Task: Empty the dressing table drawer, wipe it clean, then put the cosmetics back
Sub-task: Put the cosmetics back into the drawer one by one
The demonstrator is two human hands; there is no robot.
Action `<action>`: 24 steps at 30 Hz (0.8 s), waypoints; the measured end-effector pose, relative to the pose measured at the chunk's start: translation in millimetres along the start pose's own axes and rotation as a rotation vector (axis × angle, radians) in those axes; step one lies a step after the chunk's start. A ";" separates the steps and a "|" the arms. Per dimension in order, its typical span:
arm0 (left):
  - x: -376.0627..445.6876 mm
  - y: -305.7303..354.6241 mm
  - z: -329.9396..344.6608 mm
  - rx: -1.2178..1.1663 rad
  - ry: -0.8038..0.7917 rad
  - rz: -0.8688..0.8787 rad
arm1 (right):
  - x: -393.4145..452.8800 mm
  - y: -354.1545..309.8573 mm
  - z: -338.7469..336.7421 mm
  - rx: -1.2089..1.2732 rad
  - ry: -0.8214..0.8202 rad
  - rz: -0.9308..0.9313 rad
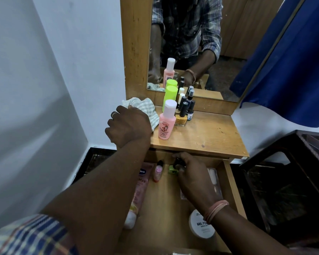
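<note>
The wooden drawer [232, 183] is pulled out below the dressing table top [210, 137]. Inside lie a pink tube [139, 190], a small pink bottle [157, 172], a round white nail-polish-remover tub [199, 227] and a clear packet [213, 178]. My right hand [190, 172] reaches to the drawer's back and pinches a green nail polish bottle [172, 169] with a black cap. My left hand [126, 124] grips a striped cloth [147, 111] at the table's left edge. On top stand a pink bottle [166, 124], a lime-green bottle [170, 97] and several small dark-capped bottles [184, 109].
A mirror [191, 43] rises behind the table top and reflects a person in a checked shirt. White wall stands to the left, a blue curtain [291, 61] hangs at right, and a dark stool [291, 181] sits right of the drawer.
</note>
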State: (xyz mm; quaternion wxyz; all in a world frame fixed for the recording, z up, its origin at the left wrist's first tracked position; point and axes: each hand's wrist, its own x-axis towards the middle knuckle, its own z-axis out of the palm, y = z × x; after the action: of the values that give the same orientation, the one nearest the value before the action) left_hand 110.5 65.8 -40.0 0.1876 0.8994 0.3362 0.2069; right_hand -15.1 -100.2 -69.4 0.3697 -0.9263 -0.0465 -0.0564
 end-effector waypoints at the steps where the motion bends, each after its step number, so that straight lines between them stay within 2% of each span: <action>1: 0.2 -0.2 0.6 -0.003 0.001 -0.001 | 0.2 0.1 1.0 -0.007 0.006 -0.002; 14: -1.3 -0.3 -1.0 -0.027 0.015 0.010 | -12.1 -5.5 2.5 -0.047 0.023 -0.040; 19: -3.7 -0.3 -4.3 -0.030 0.017 0.033 | -9.2 -18.2 -19.8 -0.097 0.166 -0.065; 24: -4.7 0.4 -6.4 -0.077 0.026 0.021 | 47.3 -48.0 -53.2 -0.114 0.358 -0.207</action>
State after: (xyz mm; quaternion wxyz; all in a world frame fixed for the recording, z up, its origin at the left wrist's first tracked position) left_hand 104.3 63.6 -35.6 0.2159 0.8922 0.3209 0.2332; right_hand 21.7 -100.2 8.1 0.3114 -0.9112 -0.0718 -0.2600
